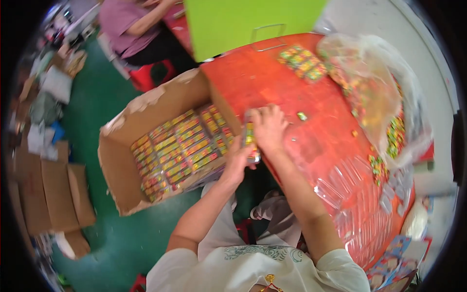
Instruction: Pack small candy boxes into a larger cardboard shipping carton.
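Between my two hands is a clear plastic pack filled with small yellow, green and red pieces, held over the edge of the red table. My left hand grips its near left side. My right hand is closed over its right side, with the fingers bent at the far end. Just left of the hands, an open cardboard box holds rows of similar filled packs. A single small green and yellow piece lies on the table right of my right hand.
On the red table are more filled packs, a large clear bag of loose pieces and several clear plastic trays. A green panel stands behind. Another person sits at the far left; cardboard boxes line the floor.
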The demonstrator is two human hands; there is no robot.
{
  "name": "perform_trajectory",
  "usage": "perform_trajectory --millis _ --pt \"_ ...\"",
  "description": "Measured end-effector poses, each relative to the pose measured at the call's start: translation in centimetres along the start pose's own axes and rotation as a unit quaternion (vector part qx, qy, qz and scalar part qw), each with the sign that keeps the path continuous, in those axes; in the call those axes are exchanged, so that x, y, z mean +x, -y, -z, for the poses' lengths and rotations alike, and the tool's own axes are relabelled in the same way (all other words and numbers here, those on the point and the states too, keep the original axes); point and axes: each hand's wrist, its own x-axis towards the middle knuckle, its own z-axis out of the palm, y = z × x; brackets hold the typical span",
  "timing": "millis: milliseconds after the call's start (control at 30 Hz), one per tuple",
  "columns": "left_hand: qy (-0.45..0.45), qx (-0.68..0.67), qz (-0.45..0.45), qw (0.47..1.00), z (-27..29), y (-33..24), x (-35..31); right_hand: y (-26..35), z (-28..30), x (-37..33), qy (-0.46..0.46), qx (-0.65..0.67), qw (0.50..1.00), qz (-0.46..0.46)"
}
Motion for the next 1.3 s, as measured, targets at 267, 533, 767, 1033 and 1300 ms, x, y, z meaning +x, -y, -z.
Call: perform_trajectory --millis 267,533,767,1033,1300 --pt "0.047 -0.062 0.057 0.995 4.1 -2.5 0.4 -20.3 1.1 5.5 -0.107 -0.135 0.984 0.036" --pt "-0.032 0.117 0.037 0.992 22.8 -3.7 7.3 -11.7 3.9 3.9 0.005 -0.22 0.975 0.028" --pt "-0.076 0.271 0.026 0.959 34.2 -3.0 17.0 -11.9 3.7 4.3 0.054 -0.225 0.972 0.043" --pt "-0.021 0.357 0.129 0.925 38.1 -1.1 23.5 -12.3 3.7 4.5 0.073 -0.242 0.966 0.06" --pt "0.065 0.395 0.122 0.908 38.7 0.2 25.5 -11.9 3.7 4.6 0.083 -0.25 0.963 0.053"
